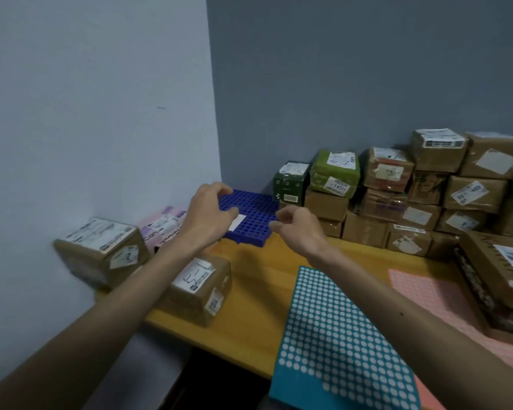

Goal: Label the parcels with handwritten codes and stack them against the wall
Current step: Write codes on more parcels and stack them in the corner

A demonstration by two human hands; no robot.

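A blue perforated parcel [253, 216] with a white label [237, 222] lies flat on the wooden table [249, 297], pushed into the corner of the two walls. My left hand [208, 214] hovers over its left side with fingers curled and apart, thumb beside the label. At the parcel's right front corner, my right hand [296, 229] is also curled and apart, fingertips just touching the edge. Neither hand grips anything. Labelled brown and green parcels [397, 190] are stacked against the back wall on the right.
Two brown parcels [101, 250] [199, 288] and a pink one [163, 226] sit along the left wall under my left forearm. A teal dotted sticker sheet [338, 344] and a pink sheet [444, 300] lie near the front. A large brown box [492, 273] stands at the right.
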